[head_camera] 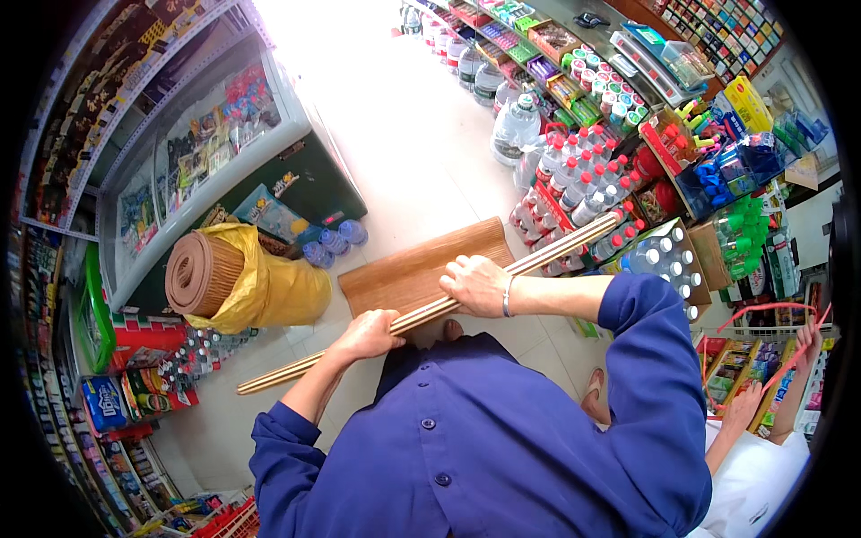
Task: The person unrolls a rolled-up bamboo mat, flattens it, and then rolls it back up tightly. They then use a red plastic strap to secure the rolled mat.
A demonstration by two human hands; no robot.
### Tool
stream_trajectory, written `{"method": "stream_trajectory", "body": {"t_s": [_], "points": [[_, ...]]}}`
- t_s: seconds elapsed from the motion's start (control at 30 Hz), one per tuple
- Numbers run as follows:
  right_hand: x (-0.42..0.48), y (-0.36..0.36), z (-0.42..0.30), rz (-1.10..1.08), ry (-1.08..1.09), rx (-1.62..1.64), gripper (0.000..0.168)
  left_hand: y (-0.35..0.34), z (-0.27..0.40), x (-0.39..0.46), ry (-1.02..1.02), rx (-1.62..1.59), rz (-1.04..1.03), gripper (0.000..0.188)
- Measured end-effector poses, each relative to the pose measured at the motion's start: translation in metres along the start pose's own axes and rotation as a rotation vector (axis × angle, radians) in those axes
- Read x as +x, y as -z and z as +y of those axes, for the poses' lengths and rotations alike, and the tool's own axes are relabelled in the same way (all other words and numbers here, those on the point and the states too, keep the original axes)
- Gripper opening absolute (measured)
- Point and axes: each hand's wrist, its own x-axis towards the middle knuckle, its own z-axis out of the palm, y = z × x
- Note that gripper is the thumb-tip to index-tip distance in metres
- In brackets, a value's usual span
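Note:
My left hand (pixel 368 335) and my right hand (pixel 475 285) both grip a long bundle of thin wooden slats (pixel 562 246), held slantwise before my body. A brown ribbed mat or blind (pixel 417 269) hangs or lies just beyond the slats, close to my right hand; whether it is joined to them cannot be told. To the left, a thick brown roll of ribbed matting (pixel 202 272) is partly wrapped in a yellow plastic bag (pixel 289 289). A bracelet is on my right wrist.
A glass-topped chest freezer (pixel 296 168) is at the left. Packs of red-capped bottles (pixel 578 175) and a carton of white-capped bottles (pixel 659 259) stand at the right, near the slats' far end. Another person (pixel 753 464) at the lower right holds a red strap (pixel 783 370).

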Motion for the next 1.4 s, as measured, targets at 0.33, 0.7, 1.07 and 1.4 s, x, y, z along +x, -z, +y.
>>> {"method": "stream_trajectory", "body": {"t_s": [0.33, 0.7, 1.07, 1.4], "points": [[0.026, 0.010, -0.024, -0.189, -0.037, 0.098, 0.023, 0.025, -0.030, -0.012, -0.054, -0.161, -0.195, 0.041], [0.059, 0.020, -0.031, -0.180, -0.088, 0.058, 0.013, 0.041, -0.053, -0.015, -0.085, -0.192, -0.091, 0.017], [0.080, -0.003, -0.044, -0.005, -0.089, -0.026, 0.019, 0.037, -0.092, -0.017, -0.167, -0.333, -0.182, 0.027], [0.082, 0.013, -0.062, -0.208, -0.239, 0.129, 0.017, 0.040, -0.099, -0.012, -0.127, 0.063, -0.047, 0.027]]}}
